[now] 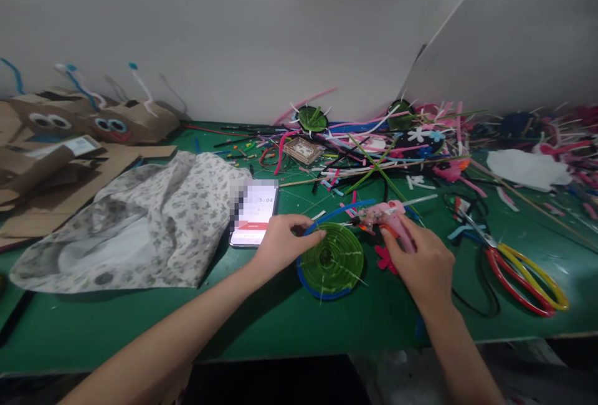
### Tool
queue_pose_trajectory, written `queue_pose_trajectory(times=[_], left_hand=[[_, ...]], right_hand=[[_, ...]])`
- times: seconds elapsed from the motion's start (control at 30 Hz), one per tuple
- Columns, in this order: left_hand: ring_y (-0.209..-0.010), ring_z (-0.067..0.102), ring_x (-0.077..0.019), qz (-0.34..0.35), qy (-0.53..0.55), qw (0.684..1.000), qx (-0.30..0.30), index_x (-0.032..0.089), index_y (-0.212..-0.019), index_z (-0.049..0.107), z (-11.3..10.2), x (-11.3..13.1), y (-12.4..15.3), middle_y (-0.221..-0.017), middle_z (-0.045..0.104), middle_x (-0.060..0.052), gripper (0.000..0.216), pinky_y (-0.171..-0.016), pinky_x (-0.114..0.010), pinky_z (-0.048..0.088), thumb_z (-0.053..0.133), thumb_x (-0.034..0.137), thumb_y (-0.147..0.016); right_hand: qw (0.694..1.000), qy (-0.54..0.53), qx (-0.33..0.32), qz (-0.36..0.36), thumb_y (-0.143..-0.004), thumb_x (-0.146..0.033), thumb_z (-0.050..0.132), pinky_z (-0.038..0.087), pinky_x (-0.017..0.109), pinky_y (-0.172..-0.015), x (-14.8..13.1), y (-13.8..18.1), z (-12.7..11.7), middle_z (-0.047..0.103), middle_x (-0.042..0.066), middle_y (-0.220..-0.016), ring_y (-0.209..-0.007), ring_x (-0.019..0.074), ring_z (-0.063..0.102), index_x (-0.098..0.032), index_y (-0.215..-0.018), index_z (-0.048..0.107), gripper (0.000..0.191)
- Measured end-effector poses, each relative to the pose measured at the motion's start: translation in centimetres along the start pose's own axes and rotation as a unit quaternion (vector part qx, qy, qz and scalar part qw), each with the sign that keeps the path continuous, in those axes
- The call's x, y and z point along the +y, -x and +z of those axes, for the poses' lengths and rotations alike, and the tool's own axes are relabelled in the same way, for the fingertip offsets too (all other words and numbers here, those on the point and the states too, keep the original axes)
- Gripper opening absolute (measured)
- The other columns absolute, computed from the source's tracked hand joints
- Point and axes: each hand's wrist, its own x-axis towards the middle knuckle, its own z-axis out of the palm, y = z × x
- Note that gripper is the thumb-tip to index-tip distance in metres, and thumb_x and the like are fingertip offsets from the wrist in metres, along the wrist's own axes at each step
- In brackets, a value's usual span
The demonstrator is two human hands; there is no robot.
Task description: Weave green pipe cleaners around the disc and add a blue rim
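Observation:
My left hand (292,237) pinches the upper left rim of a green coiled disc (331,260), made of what look like pipe cleaners. A blue pipe cleaner (343,210) runs along part of the disc's edge, and its loose end reaches up to the right. In my right hand (423,262) is a pink hot glue gun (397,221), its nozzle pointing left at the disc's upper right edge. A clear glue stick (423,199) sticks out of its back. Just under the glue gun lies a pink flower shape (385,260).
A phone (255,212) and a patterned cloth (172,218) lie to the left, with cardboard figures (107,121) beyond. Red and yellow handled scissors (526,277) rest at the right. Cut pipe cleaners (355,159) clutter the back, near a white tissue (527,168).

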Motion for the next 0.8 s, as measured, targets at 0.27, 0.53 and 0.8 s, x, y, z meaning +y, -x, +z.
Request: queue_pose_trajectory(times=[0.27, 0.53, 0.8], left_hand=[[-0.059, 0.052, -0.0127, 0.006, -0.006, 1.0, 0.002, 0.016, -0.064, 0.065, 0.1, -0.1, 0.0, -0.062, 0.062, 0.0, 0.024, -0.054, -0.023, 0.036, 0.065, 0.038, -0.075], [-0.057, 0.049, -0.0121, 0.008, -0.004, 1.0, 0.003, 0.016, -0.061, 0.063, 0.0, -0.1, 0.1, -0.06, 0.059, 0.001, 0.025, -0.053, -0.023, 0.034, 0.064, 0.038, -0.074], [-0.057, 0.048, -0.0122, 0.013, -0.005, 1.0, 0.003, 0.016, -0.06, 0.062, 0.1, -0.2, 0.1, -0.058, 0.056, 0.001, 0.027, -0.053, -0.023, 0.034, 0.063, 0.038, -0.075]], right_hand=[[0.999, -0.022, 0.033, -0.024, -0.077, -0.026, 0.068, 0.05, 0.028, -0.073, -0.7, 0.1, -1.3, 0.072, 0.008, -0.09, -0.078, 0.0196, 0.066, -0.013, -0.108, 0.064, 0.034], [1.0, -0.017, 0.01, -0.023, -0.077, -0.025, 0.069, 0.05, 0.027, -0.072, -1.5, 1.3, -2.5, 0.072, 0.005, -0.089, -0.08, 0.0188, 0.066, -0.015, -0.107, 0.064, 0.033], [0.998, -0.044, -0.03, -0.041, -0.076, -0.02, 0.068, 0.05, 0.032, -0.079, -3.3, 3.0, -5.7, 0.071, 0.006, -0.096, -0.085, 0.0212, 0.065, -0.018, -0.116, 0.06, 0.04]])
